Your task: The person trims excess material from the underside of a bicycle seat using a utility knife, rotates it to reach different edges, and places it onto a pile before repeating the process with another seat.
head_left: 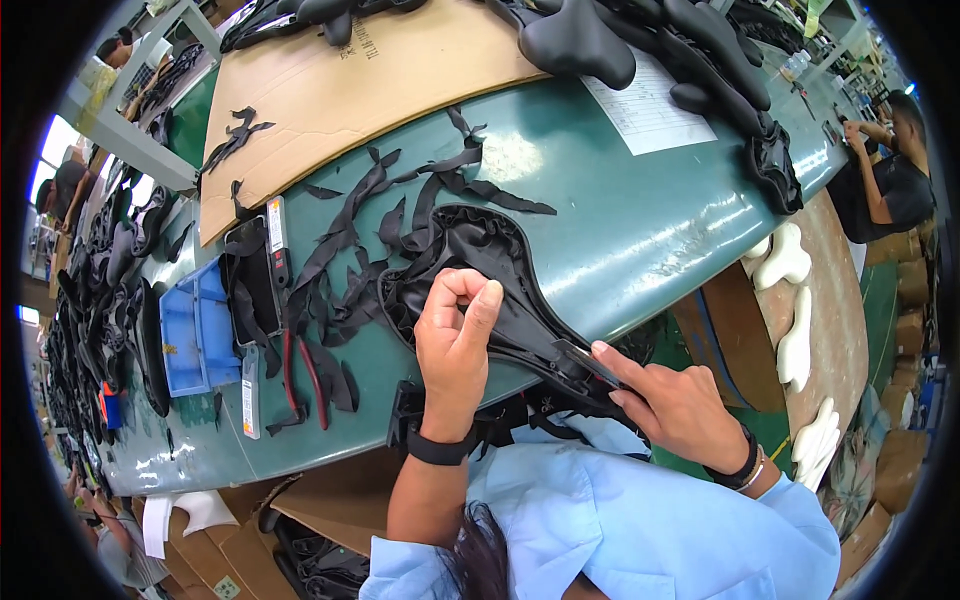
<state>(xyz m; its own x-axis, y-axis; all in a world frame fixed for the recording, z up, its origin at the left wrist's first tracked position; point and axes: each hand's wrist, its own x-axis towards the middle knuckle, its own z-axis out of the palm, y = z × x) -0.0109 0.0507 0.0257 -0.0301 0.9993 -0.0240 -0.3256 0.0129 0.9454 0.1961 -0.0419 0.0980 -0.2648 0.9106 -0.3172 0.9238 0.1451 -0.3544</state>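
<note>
While curling the left hand [455, 325] over the wide end of an upturned black saddle [518, 310], with thumb and bent forefinger nearly together, grips a slim tool [580, 357] in the right hand [680, 400], with thumb and fingers closed on it, against the saddle's narrow nose. Cannot tell of anything pinched in the left. Rests the saddle hollow side up on the green tabletop [640, 220], with the nose out past the near edge, close to a pale-blue shirt [650, 500]. To the saddle's left, shows scattered black strips [345, 222], red-handled pliers [290, 375] and an open blue tray [183, 381]. Beyond, shows a cardboard sheet [300, 110].
</note>
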